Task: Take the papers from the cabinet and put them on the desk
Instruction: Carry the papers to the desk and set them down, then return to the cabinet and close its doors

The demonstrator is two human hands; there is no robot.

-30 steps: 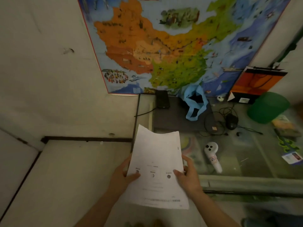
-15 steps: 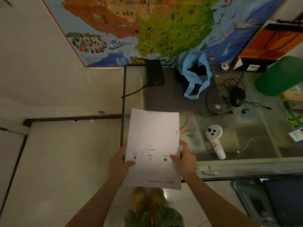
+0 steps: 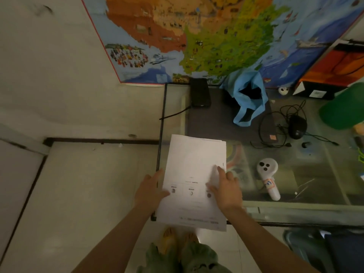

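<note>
Papers [image 3: 195,178] are held over the glass counter's [image 3: 295,205] corner, left hand [image 3: 150,189] gripping, right hand [image 3: 226,189] fingers spread flat.

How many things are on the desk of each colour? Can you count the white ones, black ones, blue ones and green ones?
White: 2, the papers and the controller.
Black: 2, the mouse and the box by the wall.
Blue: 1, the bag.
Green: 1, the round thing.
Total: 6.

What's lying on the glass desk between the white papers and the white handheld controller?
Nothing: in the head view, bare glass desk separates the white papers from the white handheld controller.
</note>
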